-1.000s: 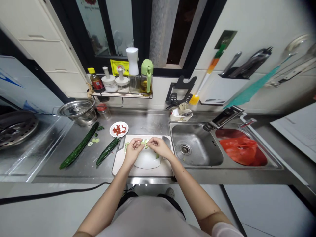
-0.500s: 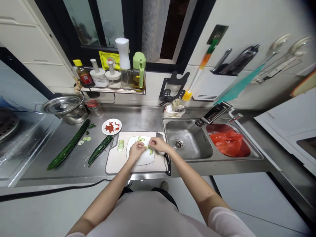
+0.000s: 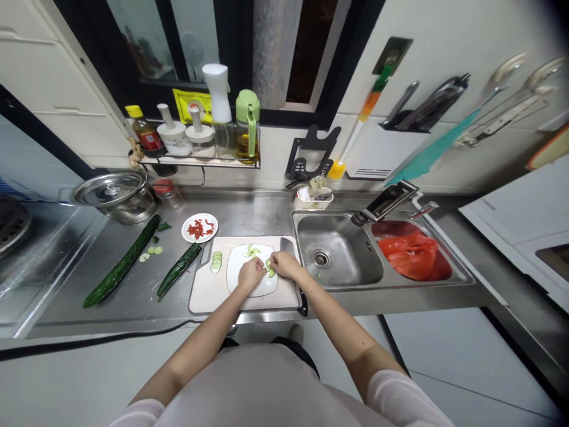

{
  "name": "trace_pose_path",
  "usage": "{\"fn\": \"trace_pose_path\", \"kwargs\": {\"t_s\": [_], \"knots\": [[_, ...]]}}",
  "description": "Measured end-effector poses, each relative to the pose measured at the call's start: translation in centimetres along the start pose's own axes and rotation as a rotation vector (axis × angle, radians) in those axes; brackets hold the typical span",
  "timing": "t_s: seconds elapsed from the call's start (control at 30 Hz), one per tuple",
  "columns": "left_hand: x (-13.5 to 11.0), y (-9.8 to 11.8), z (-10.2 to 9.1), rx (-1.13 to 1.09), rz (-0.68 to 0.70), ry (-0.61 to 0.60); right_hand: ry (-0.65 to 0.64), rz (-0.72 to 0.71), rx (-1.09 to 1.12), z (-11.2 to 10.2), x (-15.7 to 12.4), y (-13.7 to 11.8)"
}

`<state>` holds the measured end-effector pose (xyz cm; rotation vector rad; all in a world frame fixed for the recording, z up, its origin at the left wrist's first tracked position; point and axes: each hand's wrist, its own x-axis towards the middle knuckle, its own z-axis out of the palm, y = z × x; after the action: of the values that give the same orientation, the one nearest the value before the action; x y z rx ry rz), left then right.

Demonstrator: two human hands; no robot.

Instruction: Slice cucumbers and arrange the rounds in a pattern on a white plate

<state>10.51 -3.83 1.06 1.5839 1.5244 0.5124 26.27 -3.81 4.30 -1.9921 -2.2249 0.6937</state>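
Note:
My left hand [image 3: 252,274], its fingers curled together, hovers over the white square plate [image 3: 240,284]; whether anything is in its fingertips is hidden. At the plate's right side my right hand [image 3: 285,264] pinches a cucumber slice, close to other cucumber slices [image 3: 271,272] lying there. More slices [image 3: 251,251] form a fan near the plate's far edge. Beneath the plate is a light cutting board [image 3: 204,296], with a row of cucumber rounds [image 3: 216,261] on its left. A knife [image 3: 303,303] lies at the board's right edge, partly covered by my right arm.
Left of the board lie a cut cucumber [image 3: 179,271], a long cucumber [image 3: 122,265] and some end pieces [image 3: 155,249]. A small dish [image 3: 185,233] holds red bits. The sink [image 3: 338,276] is on the right, with a red bag [image 3: 409,255] in its second basin. A lidded pot [image 3: 128,204] stands back left.
My right hand has lowered onto the slices at the plate's right side. My left hand has shifted slightly down and right, uncovering the far fan of slices.

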Motion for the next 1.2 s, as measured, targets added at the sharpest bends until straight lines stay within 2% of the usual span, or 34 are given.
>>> {"fn": "trace_pose_path", "kwargs": {"t_s": [0.3,0.57,1.2], "knots": [[-0.4,1.1,-0.3,0.374,-0.022,-0.087,-0.110,0.079,-0.125,-0.1,0.2,-0.4],[-0.3,1.1,0.4,0.415,0.130,-0.091,-0.127,0.094,-0.138,-0.3,0.2,-0.4],[-0.4,0.6,0.4,0.500,0.189,-0.056,-0.110,0.102,-0.116,-0.1,0.1,-0.5]]}}
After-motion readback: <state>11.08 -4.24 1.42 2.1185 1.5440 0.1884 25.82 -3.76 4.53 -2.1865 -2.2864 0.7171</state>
